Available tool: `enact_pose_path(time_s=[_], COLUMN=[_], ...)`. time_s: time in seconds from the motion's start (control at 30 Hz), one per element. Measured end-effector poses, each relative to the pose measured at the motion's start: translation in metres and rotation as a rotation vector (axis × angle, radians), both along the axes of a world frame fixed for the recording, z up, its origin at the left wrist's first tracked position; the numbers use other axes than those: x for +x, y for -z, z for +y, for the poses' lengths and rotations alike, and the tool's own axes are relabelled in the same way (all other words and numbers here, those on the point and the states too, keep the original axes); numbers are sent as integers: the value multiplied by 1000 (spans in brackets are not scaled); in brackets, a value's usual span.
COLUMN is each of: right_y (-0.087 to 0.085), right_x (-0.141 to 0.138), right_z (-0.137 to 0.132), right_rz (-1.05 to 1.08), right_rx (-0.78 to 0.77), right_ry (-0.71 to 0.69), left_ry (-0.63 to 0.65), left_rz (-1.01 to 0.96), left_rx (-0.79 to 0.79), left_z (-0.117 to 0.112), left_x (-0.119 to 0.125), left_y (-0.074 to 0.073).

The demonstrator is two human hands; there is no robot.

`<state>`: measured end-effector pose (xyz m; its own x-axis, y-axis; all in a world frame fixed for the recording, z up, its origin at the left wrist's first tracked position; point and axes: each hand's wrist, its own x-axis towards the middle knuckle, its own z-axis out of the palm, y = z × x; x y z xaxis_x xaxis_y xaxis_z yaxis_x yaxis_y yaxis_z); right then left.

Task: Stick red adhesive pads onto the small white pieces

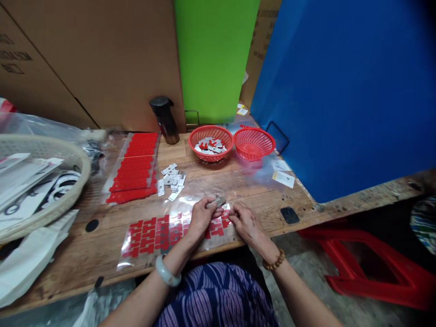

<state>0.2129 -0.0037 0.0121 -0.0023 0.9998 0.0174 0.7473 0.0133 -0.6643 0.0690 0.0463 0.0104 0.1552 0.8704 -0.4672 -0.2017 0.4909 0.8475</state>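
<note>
My left hand [201, 217] pinches a small grey metal piece [220, 201] between thumb and fingers, just above a clear sheet of red T-shaped stickers [153, 234] lying at the table's front edge. My right hand [247, 221] rests on the right end of that sheet, fingers curled down onto the red stickers; whether it grips one I cannot tell. A loose pile of small white and grey pieces [172, 180] lies behind my hands.
Stacked sheets of red stickers [134, 168] lie at the left centre. Two red mesh baskets stand at the back, one holding pieces [210, 143], one with nothing in it [254, 143]. A black flask [165, 119], a wicker tray [44, 181] and a red stool [368, 268] are around.
</note>
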Motion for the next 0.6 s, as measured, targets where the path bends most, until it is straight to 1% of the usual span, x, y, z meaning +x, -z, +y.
enact_pose_path(time_s=[0.1,0.17,0.27,0.43,0.6], right_y=[5,9,11,7,8], right_x=[-5,-9,-14,-17,-17], right_z=[-9,-15,-19,-17,-19], right_rz=[-1,-14,-14,-39,-53], right_rx=[105,142,141,98,128], right_ry=[45,75,111,169,135], left_ry=[-4,-6,-15,-32,-58], left_rz=[-14,-21,-23,-7,-1], left_rx=[-20,-28,-30,-26,-18], left_z=[0,1,0,-1,-2], left_x=[-1,-2,-2,1,3], left_y=[1,1,1,0,0])
